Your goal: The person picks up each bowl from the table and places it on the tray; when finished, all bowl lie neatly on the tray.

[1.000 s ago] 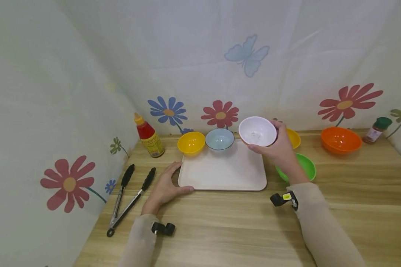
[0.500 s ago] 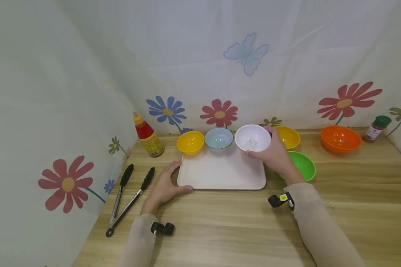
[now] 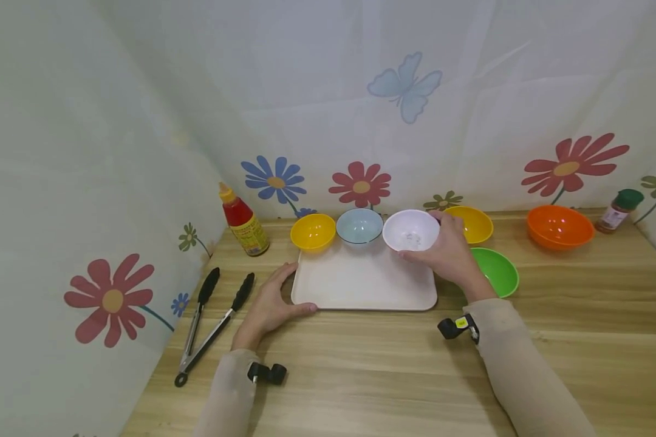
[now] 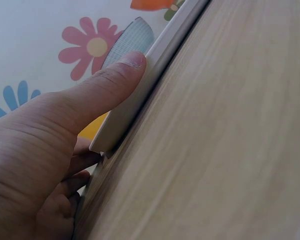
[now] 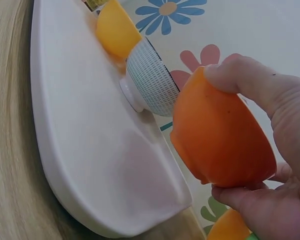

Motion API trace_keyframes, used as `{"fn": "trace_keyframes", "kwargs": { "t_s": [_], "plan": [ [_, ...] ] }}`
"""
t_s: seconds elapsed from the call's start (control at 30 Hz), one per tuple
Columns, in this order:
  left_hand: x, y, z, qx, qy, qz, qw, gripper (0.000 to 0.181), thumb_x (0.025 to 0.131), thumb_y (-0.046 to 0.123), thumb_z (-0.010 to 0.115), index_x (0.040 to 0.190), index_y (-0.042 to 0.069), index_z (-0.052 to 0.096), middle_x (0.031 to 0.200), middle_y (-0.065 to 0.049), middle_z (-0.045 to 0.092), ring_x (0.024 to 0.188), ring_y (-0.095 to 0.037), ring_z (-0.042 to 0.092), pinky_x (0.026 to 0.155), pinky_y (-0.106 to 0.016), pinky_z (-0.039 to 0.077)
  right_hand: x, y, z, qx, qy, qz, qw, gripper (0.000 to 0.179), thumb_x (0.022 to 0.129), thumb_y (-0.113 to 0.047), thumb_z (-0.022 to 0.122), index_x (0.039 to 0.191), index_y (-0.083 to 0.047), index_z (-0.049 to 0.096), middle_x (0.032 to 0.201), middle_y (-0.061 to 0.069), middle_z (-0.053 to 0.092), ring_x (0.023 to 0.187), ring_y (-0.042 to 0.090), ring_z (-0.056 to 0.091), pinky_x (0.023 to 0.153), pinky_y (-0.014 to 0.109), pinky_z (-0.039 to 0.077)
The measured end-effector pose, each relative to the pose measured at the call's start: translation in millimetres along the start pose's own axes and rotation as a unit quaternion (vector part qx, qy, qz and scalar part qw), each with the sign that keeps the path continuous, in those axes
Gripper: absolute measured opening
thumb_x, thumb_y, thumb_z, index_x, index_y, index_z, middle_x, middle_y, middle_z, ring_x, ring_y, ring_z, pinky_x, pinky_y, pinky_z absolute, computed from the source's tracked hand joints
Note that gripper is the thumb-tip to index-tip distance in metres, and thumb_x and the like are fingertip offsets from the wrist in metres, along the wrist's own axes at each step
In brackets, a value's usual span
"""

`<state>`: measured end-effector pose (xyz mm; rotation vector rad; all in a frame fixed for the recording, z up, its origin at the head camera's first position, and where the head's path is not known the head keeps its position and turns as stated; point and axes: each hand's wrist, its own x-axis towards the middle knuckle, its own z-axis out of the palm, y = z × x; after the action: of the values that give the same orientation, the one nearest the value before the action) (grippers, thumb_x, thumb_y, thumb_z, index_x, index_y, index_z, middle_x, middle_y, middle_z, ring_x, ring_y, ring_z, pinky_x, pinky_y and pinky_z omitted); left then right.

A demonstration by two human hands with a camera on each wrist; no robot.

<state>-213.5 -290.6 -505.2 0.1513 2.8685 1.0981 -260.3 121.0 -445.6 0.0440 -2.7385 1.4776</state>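
Observation:
My right hand (image 3: 452,254) grips a small bowl (image 3: 409,229), white inside and orange outside, thumb on the near side and fingers round the far side. In the right wrist view its orange underside (image 5: 222,135) is tilted, apparently just above the white tray (image 3: 361,282). A pale blue bowl (image 3: 359,228) and a yellow bowl (image 3: 313,233) stand in a row along the tray's back edge, left of the held one. Spread at the tray's front left corner, my left hand (image 3: 269,311) rests its thumb (image 4: 110,82) against the front rim, fingers along the left side.
Tongs (image 3: 202,340) lie spread at the left, below a red sauce bottle (image 3: 244,221). Right of the tray are a second yellow bowl (image 3: 475,226) and a green bowl (image 3: 497,273). Farther right stand an orange bowl (image 3: 559,227) and a green-capped jar (image 3: 618,212). A patterned curtain rises behind.
My right hand has lowered the white-and-orange bowl and brought it slightly left, beside the pale blue bowl. The left hand has stayed at the tray corner.

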Motion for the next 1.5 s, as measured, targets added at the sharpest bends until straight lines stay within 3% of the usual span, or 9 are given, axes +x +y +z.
{"fn": "trace_keyframes", "kwargs": {
  "t_s": [0.63, 1.13, 1.5],
  "plan": [
    [0.5, -2.6, -0.3, -0.006, 0.002, 0.017, 0.9998, 0.125, 0.073, 0.067, 0.100, 0.172, 0.019, 0.041, 0.182, -0.014, 0.033, 0.169, -0.041, 0.026, 0.137, -0.066, 0.023, 4.8, 5.3, 3.9, -0.038, -0.016, 0.012, 0.9991, 0.126, 0.080, -0.045, 0.101, 0.172, -0.005, 0.026, 0.157, 0.032, 0.028, 0.136, 0.053, 0.049, 0.117, 0.070, 0.053],
    [-0.1, -2.2, 0.3, -0.008, 0.000, 0.008, 0.9999, 0.126, 0.072, 0.067, 0.100, 0.173, 0.020, 0.041, 0.182, -0.009, 0.033, 0.170, -0.037, 0.024, 0.138, -0.063, 0.022, 3.6, 6.2, 1.9, -0.051, -0.029, -0.001, 0.9983, 0.123, 0.081, -0.046, 0.100, 0.170, -0.001, 0.029, 0.157, 0.030, 0.028, 0.135, 0.051, 0.051, 0.117, 0.068, 0.053],
    [-0.2, -0.8, -0.1, -0.005, 0.000, 0.004, 1.0000, 0.126, 0.072, 0.067, 0.100, 0.173, 0.020, 0.041, 0.182, -0.010, 0.033, 0.170, -0.038, 0.025, 0.138, -0.064, 0.023, 2.5, -0.7, -1.2, -0.071, -0.036, -0.002, 0.9969, 0.109, 0.084, -0.040, 0.101, 0.164, 0.002, 0.040, 0.153, 0.030, 0.045, 0.137, 0.049, 0.049, 0.117, 0.067, 0.054]
  ]
}}
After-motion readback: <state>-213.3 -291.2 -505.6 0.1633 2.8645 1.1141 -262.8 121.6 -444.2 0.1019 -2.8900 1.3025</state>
